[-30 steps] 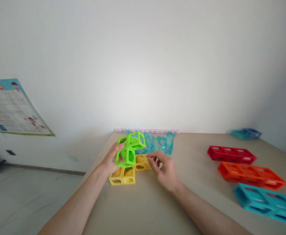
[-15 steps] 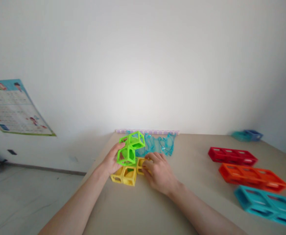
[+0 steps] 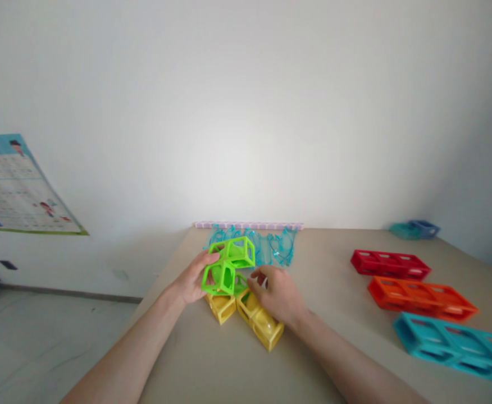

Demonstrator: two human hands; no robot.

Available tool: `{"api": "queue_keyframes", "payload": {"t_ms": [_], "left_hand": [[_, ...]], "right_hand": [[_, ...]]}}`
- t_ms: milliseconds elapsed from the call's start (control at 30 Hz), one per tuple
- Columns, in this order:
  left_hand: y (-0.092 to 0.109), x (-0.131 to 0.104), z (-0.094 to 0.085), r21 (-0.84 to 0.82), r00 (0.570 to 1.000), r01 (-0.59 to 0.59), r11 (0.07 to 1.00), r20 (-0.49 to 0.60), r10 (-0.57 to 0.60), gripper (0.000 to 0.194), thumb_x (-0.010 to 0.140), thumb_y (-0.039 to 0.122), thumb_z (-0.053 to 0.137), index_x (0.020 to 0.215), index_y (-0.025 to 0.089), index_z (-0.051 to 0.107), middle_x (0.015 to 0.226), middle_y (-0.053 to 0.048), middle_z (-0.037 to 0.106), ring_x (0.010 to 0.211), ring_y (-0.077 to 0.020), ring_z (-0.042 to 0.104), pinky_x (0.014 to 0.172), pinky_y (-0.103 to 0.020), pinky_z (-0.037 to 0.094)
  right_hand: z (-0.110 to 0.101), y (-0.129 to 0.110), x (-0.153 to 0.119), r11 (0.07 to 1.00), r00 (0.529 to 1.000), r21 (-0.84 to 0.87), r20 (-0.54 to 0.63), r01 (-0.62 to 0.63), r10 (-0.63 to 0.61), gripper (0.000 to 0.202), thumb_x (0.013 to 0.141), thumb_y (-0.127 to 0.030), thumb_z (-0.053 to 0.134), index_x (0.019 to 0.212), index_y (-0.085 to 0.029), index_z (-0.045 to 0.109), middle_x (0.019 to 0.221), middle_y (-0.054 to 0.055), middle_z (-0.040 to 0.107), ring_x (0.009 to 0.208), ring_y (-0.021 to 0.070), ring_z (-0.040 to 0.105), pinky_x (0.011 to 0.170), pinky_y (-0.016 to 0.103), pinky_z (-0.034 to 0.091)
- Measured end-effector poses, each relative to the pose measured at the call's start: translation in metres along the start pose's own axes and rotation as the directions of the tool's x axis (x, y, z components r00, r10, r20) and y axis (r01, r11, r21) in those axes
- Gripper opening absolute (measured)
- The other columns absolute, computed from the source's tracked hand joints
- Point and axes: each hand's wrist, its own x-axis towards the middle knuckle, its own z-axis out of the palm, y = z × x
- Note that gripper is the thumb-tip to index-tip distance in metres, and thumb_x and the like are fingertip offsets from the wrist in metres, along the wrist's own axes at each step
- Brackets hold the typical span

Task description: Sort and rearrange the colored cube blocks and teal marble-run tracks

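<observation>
My left hand (image 3: pixel 195 279) is closed on a piece of bright green open-frame cube blocks (image 3: pixel 223 266), lifted over the table. Under and right of it shows another green cube frame (image 3: pixel 240 284). My right hand (image 3: pixel 278 293) has its fingers curled at that frame's right side; what lies between the fingertips is hidden. Below my right hand, a yellow two-cube block (image 3: pixel 263 322) points diagonally toward me. A second yellow block (image 3: pixel 222 308) sits below the green piece, partly covered by it.
Clear blue plastic pieces (image 3: pixel 271 249) lie behind my hands, before a purple-white patterned strip (image 3: pixel 250 225) along the wall. On the right are red (image 3: pixel 391 265), orange (image 3: pixel 423 298) and turquoise (image 3: pixel 456 345) block rows. Bluish items (image 3: pixel 417 229) sit at the back right.
The yellow blocks have shifted: the right one has swung into a diagonal and shows more fully. The green piece has lowered slightly, and a further green cube is now visible beneath it.
</observation>
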Motion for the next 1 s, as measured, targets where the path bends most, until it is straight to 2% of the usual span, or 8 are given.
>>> {"api": "queue_keyframes", "payload": {"t_ms": [100,233,367,700,1000], "left_hand": [[-0.001,0.001,0.003,-0.001,1.0,0.013,1.0,0.019,-0.013,0.031,0.075,0.024,0.069,0.104,0.015,0.067,0.081,-0.008,0.075,0.064,-0.02,0.07,0.055,-0.027,0.057],[-0.002,0.002,0.006,-0.006,0.999,0.024,1.0,0.033,-0.023,0.035,0.075,0.022,0.069,0.109,0.015,0.066,0.086,-0.009,0.075,0.072,-0.0218,0.072,0.059,-0.027,0.057],[-0.002,0.002,0.007,0.025,0.999,0.036,0.999,0.018,-0.036,0.036,0.075,0.023,0.068,0.11,0.014,0.066,0.084,-0.01,0.075,0.069,-0.0215,0.072,0.056,-0.026,0.057],[0.0,0.002,0.009,0.021,0.998,0.046,0.999,0.031,-0.046,0.031,0.077,0.022,0.067,0.105,0.011,0.066,0.079,-0.01,0.075,0.063,-0.0218,0.071,0.052,-0.027,0.056],[0.0,0.001,0.01,-0.027,0.998,0.067,0.997,-0.019,-0.068,0.031,0.078,0.021,0.063,0.107,0.012,0.064,0.077,-0.009,0.074,0.056,-0.0211,0.069,0.043,-0.027,0.053]], "right_hand": [[0.006,0.003,0.003,0.996,0.995,0.082,0.096,-0.044,0.036,0.024,0.083,-0.035,0.055,0.076,-0.019,0.071,0.076,0.004,0.069,0.069,0.0163,0.06,0.062,0.026,0.038],[0.011,0.006,0.005,0.981,0.981,0.174,0.188,-0.082,0.048,0.029,0.083,-0.037,0.055,0.065,-0.017,0.068,0.061,0.0,0.062,0.059,0.0132,0.053,0.055,0.024,0.033],[0.016,0.012,0.008,0.948,0.974,0.298,0.223,-0.107,0.04,0.026,0.081,-0.035,0.056,0.069,-0.016,0.068,0.062,-0.001,0.06,0.057,0.0113,0.049,0.051,0.022,0.032],[0.022,0.008,0.009,0.809,0.935,0.492,0.3,-0.322,0.19,0.015,0.077,-0.026,0.061,0.071,-0.014,0.068,0.058,-0.001,0.058,0.049,0.0092,0.047,0.045,0.02,0.034],[0.025,0.009,0.008,0.749,0.931,0.558,0.278,-0.356,0.236,0.011,0.072,-0.025,0.065,0.071,-0.014,0.068,0.06,0.0,0.062,0.051,0.0106,0.051,0.046,0.021,0.036]]}}
